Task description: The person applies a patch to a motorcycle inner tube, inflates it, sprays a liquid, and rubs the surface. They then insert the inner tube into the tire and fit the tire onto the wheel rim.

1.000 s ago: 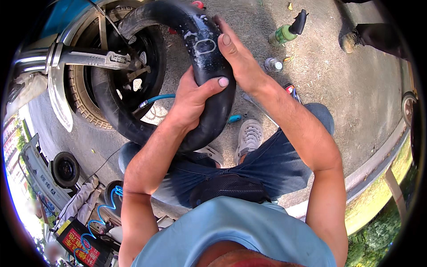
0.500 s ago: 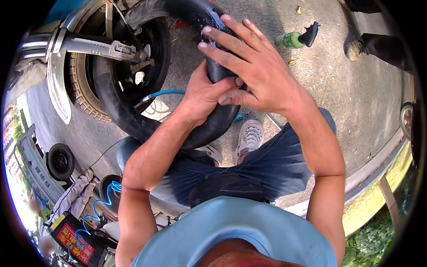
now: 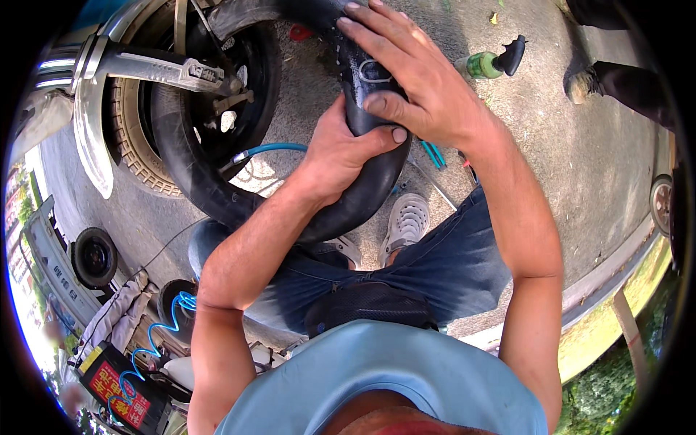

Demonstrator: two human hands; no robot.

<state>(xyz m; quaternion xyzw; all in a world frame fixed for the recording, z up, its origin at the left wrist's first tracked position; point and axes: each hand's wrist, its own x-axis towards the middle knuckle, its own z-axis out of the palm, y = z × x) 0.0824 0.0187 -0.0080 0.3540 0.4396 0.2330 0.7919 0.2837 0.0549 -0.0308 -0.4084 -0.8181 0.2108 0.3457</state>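
Observation:
A black inner tube bulges with air in front of me, its ring reaching from the wheel to my knees. My left hand is wrapped round the tube's right side, thumb on top. Above it, my right hand lies on the tube with fingers stretched toward the far side and the thumb resting on the rubber. Between that thumb and the fingers shows a pale oval outline on the tube, with whitish wet smears around it. A blue air hose with a metal fitting lies inside the ring.
A tyred wheel and chrome fender stand left. A green spray bottle lies right of my hands, teal handles below. A person's shoe is farther right. At lower left are a black box and a coiled blue hose.
My right hand has shifted up and right along the tube, uncovering the pale oval outline. The teal handles now show beside my right wrist. My left hand keeps its grip.

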